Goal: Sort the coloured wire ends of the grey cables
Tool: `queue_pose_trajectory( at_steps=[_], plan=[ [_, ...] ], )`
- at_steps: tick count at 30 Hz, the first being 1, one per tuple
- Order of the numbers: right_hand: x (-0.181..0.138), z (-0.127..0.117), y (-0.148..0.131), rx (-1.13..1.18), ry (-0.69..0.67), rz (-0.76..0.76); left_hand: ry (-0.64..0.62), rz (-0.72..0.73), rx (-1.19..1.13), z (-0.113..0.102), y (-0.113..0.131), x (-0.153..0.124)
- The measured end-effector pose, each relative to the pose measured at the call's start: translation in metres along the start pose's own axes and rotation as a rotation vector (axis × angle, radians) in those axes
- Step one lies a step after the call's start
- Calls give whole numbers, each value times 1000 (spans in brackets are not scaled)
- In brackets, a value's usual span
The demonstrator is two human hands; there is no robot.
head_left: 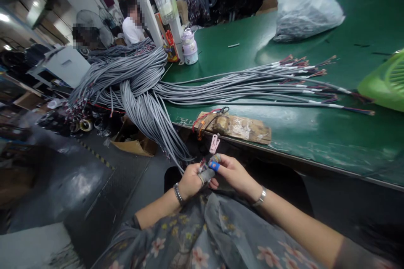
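My left hand is closed around the end of a grey cable, with small coloured wires showing at the fingertips. Grey wrapping covers its thumb. Close against it, my right hand pinches at the same wire ends, with blue tape on the thumb and a wrapped forefinger. Which wire it grips is too small to make out. Just beyond the fingers, a pink clothes peg hangs at the table's edge beside a wooden board.
A thick bundle of grey cables drapes over the green table, stripped ends pointing right. A white plastic bag, a green basket and a lilac bottle stand on it. A cardboard box lies below; a person sits behind.
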State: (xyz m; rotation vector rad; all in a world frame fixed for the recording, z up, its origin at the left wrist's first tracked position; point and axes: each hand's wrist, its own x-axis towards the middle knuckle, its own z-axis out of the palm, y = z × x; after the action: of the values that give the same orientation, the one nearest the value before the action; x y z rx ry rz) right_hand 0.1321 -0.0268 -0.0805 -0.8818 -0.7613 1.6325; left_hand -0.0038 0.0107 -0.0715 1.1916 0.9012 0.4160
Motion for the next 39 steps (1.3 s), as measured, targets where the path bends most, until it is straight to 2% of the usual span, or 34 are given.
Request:
queue_pose_trajectory(
  at_steps=[2, 5, 8, 12, 24, 31, 39],
  plan=[
    [3, 1, -2, -16, -39, 11, 12, 31, 11, -2, 0, -3],
    [7, 6, -4, 16, -43, 38, 147, 75, -83, 0, -9, -4],
    [10, 10, -3, 22, -21, 46, 274, 89, -207, 4, -17, -2],
    [12, 12, 2, 55, 24, 27, 362, 63, -296, 10, -17, -1],
    [7, 12, -3, 32, 47, 34, 393, 65, -337, 12, -12, -1],
    [5, 15, -7, 20, 103, 38, 424, 66, -367, 13, -12, 1],
    [3, 12, -3, 70, 116, 38, 471, 48, -397, 14, -8, 3]
  ],
)
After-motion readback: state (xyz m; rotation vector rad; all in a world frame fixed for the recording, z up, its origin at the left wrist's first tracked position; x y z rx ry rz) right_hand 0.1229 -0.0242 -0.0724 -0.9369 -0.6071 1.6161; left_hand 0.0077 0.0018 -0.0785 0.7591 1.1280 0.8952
